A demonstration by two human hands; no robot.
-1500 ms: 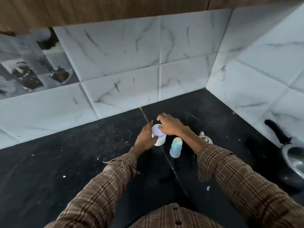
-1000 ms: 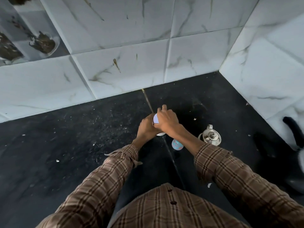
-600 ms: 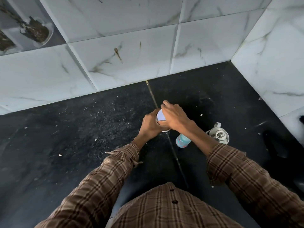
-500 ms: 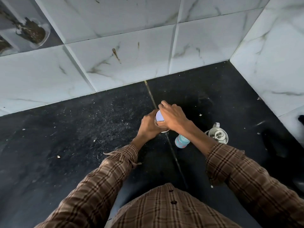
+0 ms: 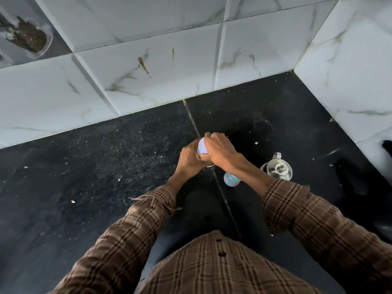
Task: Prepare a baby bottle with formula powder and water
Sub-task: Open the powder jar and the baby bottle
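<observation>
A small white formula container (image 5: 202, 147) with a pale lid stands on the black counter (image 5: 106, 177) near the back wall. My left hand (image 5: 189, 159) grips its side. My right hand (image 5: 220, 150) curls over its lid from the right and hides most of it. A baby bottle (image 5: 231, 180) with a blue and pink pattern stands just right of the container, partly hidden under my right forearm. A small steel kettle (image 5: 279, 169) with a lid knob sits further right.
White marble tiles form the back wall (image 5: 159, 60) and the right wall (image 5: 350, 71), meeting in a corner. A dark handle (image 5: 387, 145) shows at the right edge. White crumbs are scattered over the counter.
Both hands closed round the container, the right moving from its top edge to cover the lid. The camera tilted down and closer to the counter.
</observation>
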